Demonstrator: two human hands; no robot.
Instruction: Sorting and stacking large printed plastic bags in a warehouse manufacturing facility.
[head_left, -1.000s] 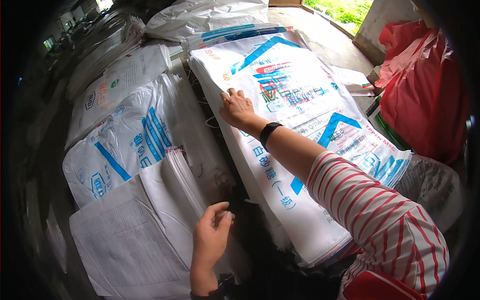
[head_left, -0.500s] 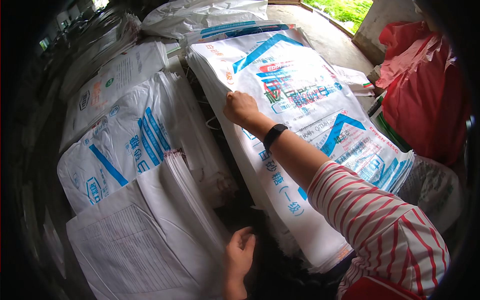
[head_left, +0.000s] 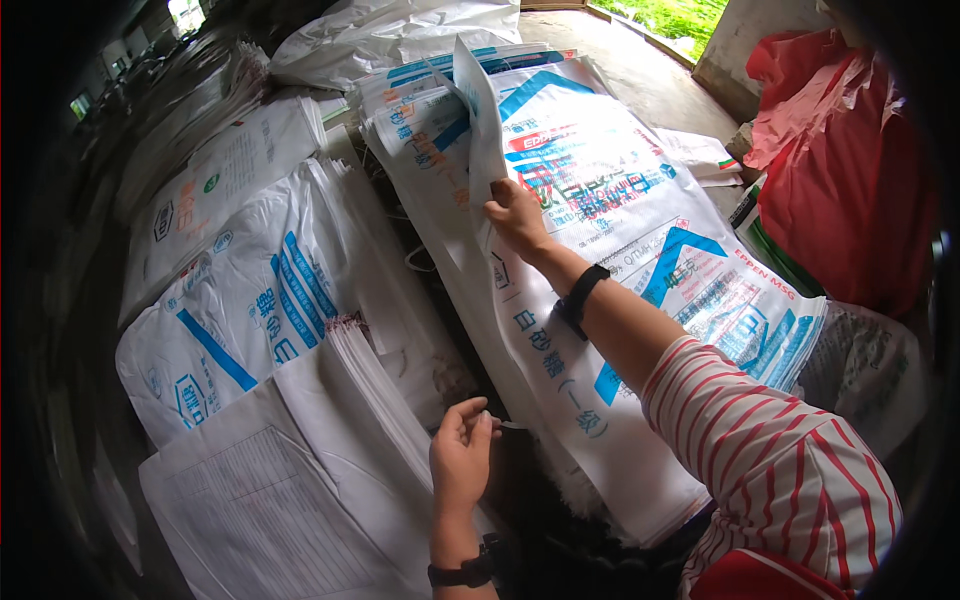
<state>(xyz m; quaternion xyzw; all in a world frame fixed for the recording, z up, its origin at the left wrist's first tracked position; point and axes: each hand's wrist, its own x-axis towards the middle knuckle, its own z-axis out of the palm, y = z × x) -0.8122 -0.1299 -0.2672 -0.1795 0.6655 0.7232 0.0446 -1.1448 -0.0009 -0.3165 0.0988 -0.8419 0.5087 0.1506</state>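
Observation:
A white woven plastic sack (head_left: 655, 225) with blue, red and green print lies on top of a stack of flat sacks. My right hand (head_left: 518, 218) is closed on its left edge, folding that edge up and over to the right. Under the raised flap, another white sack (head_left: 418, 150) with orange and blue print shows. My left hand (head_left: 460, 455) hovers over the dark gap beside the stack, fingers loosely curled and apart. A short white strip (head_left: 512, 425) sticks out near its fingertips; whether they touch it is unclear.
At left lie more piles: a blue-printed sack (head_left: 225, 300), a plain white sack (head_left: 250, 510) with a ruled panel, and older sacks (head_left: 215, 190) behind. Red sacks (head_left: 840, 190) are heaped at right against a wall. A crumpled white sheet (head_left: 395, 40) lies at the back.
My right hand has moved right and slightly down, lifting the top sack's left edge and uncovering the sack beneath. The left hand has risen and come further into view.

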